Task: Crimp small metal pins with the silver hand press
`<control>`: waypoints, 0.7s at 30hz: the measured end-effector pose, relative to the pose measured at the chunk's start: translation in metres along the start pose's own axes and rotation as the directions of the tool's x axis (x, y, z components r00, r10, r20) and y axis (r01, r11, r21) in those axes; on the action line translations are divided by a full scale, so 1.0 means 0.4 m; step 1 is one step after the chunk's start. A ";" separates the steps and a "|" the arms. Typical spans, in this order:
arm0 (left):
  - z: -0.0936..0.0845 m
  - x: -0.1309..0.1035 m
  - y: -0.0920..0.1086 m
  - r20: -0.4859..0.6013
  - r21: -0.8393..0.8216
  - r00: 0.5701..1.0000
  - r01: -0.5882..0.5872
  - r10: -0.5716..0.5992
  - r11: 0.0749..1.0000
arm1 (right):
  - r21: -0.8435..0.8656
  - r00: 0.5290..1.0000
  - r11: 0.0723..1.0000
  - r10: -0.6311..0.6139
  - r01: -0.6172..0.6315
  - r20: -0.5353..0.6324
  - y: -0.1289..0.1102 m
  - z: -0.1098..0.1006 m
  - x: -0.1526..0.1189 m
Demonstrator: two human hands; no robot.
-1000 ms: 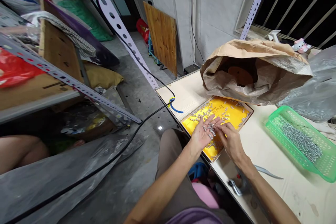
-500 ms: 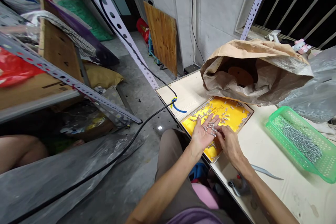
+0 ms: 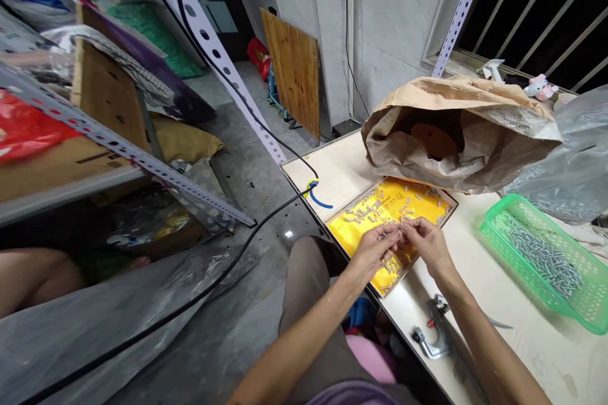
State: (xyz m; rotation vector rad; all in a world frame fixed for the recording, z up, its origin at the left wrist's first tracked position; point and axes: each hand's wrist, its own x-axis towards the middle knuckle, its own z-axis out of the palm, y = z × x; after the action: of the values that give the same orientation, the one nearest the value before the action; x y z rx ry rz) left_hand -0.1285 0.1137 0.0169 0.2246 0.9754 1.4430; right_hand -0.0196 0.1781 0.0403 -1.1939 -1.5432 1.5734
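My left hand [image 3: 377, 248] is half closed over several small silvery screws, a few of which show between its fingers. Thumb and fingertips of my right hand [image 3: 424, 242] are pinched together against the left fingertips; whatever sits between them is too small to make out. Both hands are above a shallow tray with a yellow bottom [image 3: 346, 237], where many loose screws [image 3: 365, 212] lie scattered. To the right, a green plastic basket [image 3: 496, 218] holds a heap of similar metal pieces [image 3: 546, 259].
Behind the tray an open brown paper bag [image 3: 456, 171] lies on the table [image 3: 517, 361]. A metal clamp-like tool [image 3: 434, 335] is near the front edge, close to my right forearm. A black cable [image 3: 247, 240] crosses on the left, tied at the table corner.
My left palm was open and flat with screws on it; its fingers have now curled in. My right hand has moved up to meet the left fingertips, and the clamp-like tool is more visible.
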 end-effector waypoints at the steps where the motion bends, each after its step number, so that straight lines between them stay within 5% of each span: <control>1: 0.001 -0.001 -0.001 -0.016 0.065 0.999 -0.049 0.050 0.997 | 0.032 0.999 0.999 0.029 -0.030 0.029 -0.003 0.001 0.000; 5: -0.006 -0.002 0.001 -0.031 0.322 0.969 -0.221 0.243 0.921 | 0.099 0.982 0.985 0.130 -0.144 0.133 -0.010 0.003 -0.009; 9: -0.018 -0.003 0.008 -0.013 0.408 0.974 -0.203 0.228 0.890 | 0.118 0.975 0.975 0.172 -0.189 0.140 -0.010 0.004 -0.015; 16: -0.021 -0.001 0.013 -0.010 0.157 0.997 -0.078 0.081 0.984 | 0.156 0.983 0.973 0.153 -0.168 0.106 -0.007 0.010 -0.019; 21: -0.029 0.001 0.036 -0.078 -0.114 0.997 0.009 -0.018 0.993 | -0.194 0.996 0.979 -0.049 0.062 0.071 0.016 -0.012 -0.030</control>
State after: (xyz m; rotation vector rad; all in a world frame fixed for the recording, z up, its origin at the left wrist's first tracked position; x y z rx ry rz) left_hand -0.1467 0.1117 0.0194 0.0774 0.9536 1.4990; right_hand -0.0096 0.1684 0.0366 -1.2023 -1.7931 1.4650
